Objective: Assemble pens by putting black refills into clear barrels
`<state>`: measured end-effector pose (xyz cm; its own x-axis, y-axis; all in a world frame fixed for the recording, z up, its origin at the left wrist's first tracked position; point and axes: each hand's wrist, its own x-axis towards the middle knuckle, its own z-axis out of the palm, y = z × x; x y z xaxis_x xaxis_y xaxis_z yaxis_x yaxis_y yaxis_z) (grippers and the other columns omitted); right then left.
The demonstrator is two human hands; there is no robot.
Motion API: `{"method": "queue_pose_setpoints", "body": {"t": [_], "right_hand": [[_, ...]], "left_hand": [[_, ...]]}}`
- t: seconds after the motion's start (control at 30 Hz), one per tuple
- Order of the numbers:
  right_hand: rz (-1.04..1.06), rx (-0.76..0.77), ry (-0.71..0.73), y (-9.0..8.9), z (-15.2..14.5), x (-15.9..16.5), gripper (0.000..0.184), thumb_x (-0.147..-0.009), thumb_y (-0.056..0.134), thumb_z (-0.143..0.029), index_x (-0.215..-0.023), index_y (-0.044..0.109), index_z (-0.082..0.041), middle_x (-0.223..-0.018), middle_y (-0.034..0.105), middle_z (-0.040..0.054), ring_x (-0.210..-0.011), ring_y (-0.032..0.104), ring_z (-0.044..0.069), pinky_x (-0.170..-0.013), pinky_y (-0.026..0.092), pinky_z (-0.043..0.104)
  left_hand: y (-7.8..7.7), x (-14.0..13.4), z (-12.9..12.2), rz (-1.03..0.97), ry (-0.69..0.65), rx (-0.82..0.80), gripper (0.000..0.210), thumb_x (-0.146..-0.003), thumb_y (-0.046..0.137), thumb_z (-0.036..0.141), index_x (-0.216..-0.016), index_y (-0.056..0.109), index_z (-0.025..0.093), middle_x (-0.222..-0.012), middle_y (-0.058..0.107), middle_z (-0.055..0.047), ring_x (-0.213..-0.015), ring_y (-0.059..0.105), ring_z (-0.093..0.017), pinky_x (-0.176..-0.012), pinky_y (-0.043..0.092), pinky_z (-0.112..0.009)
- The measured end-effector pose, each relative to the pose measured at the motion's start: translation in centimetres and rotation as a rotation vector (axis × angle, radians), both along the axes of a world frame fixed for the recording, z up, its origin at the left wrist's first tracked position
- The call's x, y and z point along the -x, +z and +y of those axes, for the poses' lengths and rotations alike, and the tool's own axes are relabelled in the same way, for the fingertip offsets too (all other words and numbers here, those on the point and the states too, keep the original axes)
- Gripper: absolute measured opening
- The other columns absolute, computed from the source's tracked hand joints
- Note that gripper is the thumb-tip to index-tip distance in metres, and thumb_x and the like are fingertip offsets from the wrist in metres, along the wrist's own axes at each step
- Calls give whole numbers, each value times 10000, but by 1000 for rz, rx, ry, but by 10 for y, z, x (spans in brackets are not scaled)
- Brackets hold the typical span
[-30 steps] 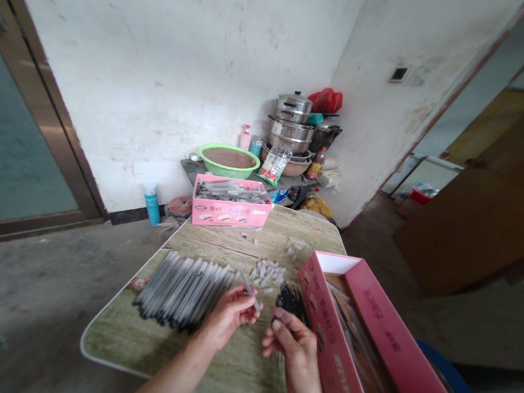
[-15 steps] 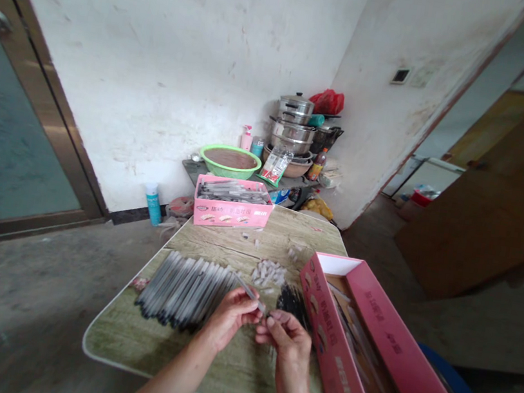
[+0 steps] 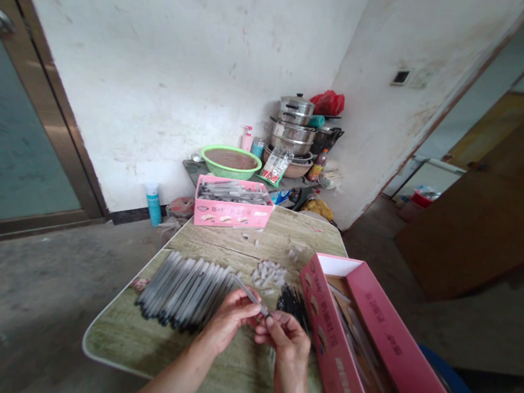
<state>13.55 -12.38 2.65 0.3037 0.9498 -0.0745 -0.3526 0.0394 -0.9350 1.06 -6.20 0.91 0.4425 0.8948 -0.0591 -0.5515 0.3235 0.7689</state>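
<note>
My left hand (image 3: 229,315) is closed around a thin translucent grey pen (image 3: 245,287), which slants from upper left to lower right. At the pen's lower end, my right hand (image 3: 287,346) pinches its dark tip; the fingers hide most of that end. Left of my hands, similar pens (image 3: 185,286) lie side by side in a row, dark ends toward me. Just beyond my fingers sits a heap of small whitish translucent pieces (image 3: 269,274). A bunch of thin black-ended pieces (image 3: 293,300) lies beside my right hand, against the near pink box (image 3: 339,370).
The near box stands open at the right table edge, with some long clear pieces inside. A second pink box (image 3: 233,212), full of pens, stands at the far edge of the wood-patterned table (image 3: 216,242). Behind it are a green basin (image 3: 229,169) and stacked pots (image 3: 292,136).
The gap between the pen in my left hand and the dark tip in my right fingers has closed; they now meet. Everything else looks the same.
</note>
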Motion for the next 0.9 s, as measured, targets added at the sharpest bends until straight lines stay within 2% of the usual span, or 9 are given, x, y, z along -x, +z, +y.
{"method": "queue_pose_setpoints", "body": {"t": [0.13, 0.27, 0.47, 0.57, 0.67, 0.77, 0.9], "right_hand": [[-43, 18, 8, 0, 0, 0, 280, -740, 757, -371, -797, 668, -111, -720, 711, 70, -582, 664, 176, -521, 554, 276], [-87, 48, -18, 1, 0, 0, 321, -754, 726, -431, -764, 668, -115, -651, 687, 55, -518, 637, 171, -448, 532, 265], [-227, 102, -56, -6, -1, 0, 432, -780, 652, -547, -623, 592, -149, -485, 584, 2, -348, 515, 120, -301, 394, 207], [-271, 132, -44, -11, -1, -1, 476, -795, 603, -598, -621, 580, -155, -459, 563, -2, -320, 486, 116, -273, 346, 202], [-263, 126, -8, -11, -1, -3, 501, -831, 538, -616, -677, 606, -144, -521, 608, 26, -362, 531, 138, -305, 396, 223], [-257, 74, -7, -9, -3, -3, 412, -806, 616, -559, -759, 614, -149, -587, 642, 30, -438, 579, 151, -383, 462, 236], [-271, 64, 1, -6, -3, -3, 389, -782, 653, -541, -723, 589, -162, -545, 616, 8, -410, 556, 138, -359, 428, 218]], "left_hand": [[-2, 0, 0, 39, 28, -40, 254, -731, 750, 231, -894, 584, 131, -794, 694, -61, -681, 643, -153, -668, 501, -282], [-2, -1, -1, 65, 37, -87, 252, -741, 746, 248, -891, 578, 135, -776, 692, -54, -680, 634, -145, -656, 490, -268], [2, -2, -3, 98, 7, -140, 256, -744, 744, 272, -881, 580, 132, -740, 679, -46, -670, 631, -146, -642, 490, -264], [3, -2, -3, 104, -3, -132, 274, -730, 755, 286, -875, 581, 131, -728, 678, -48, -661, 632, -148, -628, 490, -260], [3, -2, -3, 116, 10, -111, 293, -714, 765, 296, -874, 584, 130, -728, 683, -50, -660, 634, -149, -630, 494, -260], [3, -2, -3, 126, 25, -95, 299, -702, 774, 292, -871, 585, 132, -746, 688, -52, -666, 636, -152, -638, 498, -266], [5, -1, -4, 120, 4, -97, 288, -717, 764, 294, -877, 586, 134, -748, 688, -53, -674, 638, -155, -644, 497, -270]]}}
